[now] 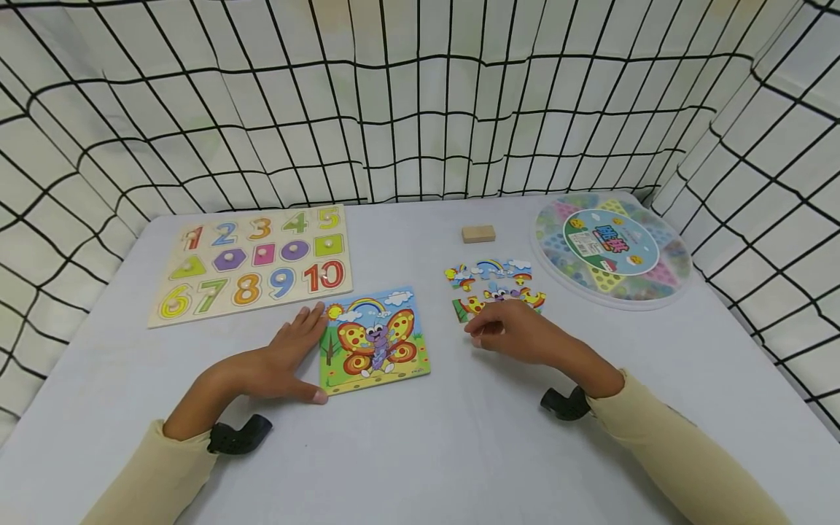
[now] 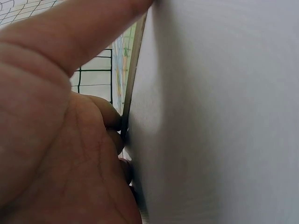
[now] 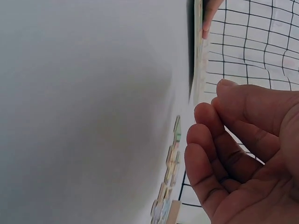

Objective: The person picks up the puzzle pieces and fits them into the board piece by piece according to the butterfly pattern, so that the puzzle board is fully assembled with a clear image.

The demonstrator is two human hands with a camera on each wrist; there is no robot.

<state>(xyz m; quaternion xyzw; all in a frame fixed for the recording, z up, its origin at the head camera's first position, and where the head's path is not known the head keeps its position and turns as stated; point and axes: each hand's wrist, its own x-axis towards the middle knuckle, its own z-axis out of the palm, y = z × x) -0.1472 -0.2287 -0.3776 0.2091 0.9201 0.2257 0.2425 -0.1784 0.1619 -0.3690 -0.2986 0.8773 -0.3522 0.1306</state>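
1 butterfly puzzle (image 1: 377, 344), ctr.; L hand (image 1: 281, 364), thumb spread, touches its L edge. R hand (image 1: 515, 332), fingers loosely curled, partly hides loose pcs. (image 1: 502, 294) Beyond: wood blk. (image 1: 478, 234); number bd. (image 1: 249, 251), L; round case (image 1: 613, 248), R.

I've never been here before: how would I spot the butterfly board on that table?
On the white table, find the wide number board at the left. The butterfly board lies just off its near right corner, smaller and nearly square. Unlike the loose puzzle pieces farther right, which have gaps between them, it shows its picture whole.
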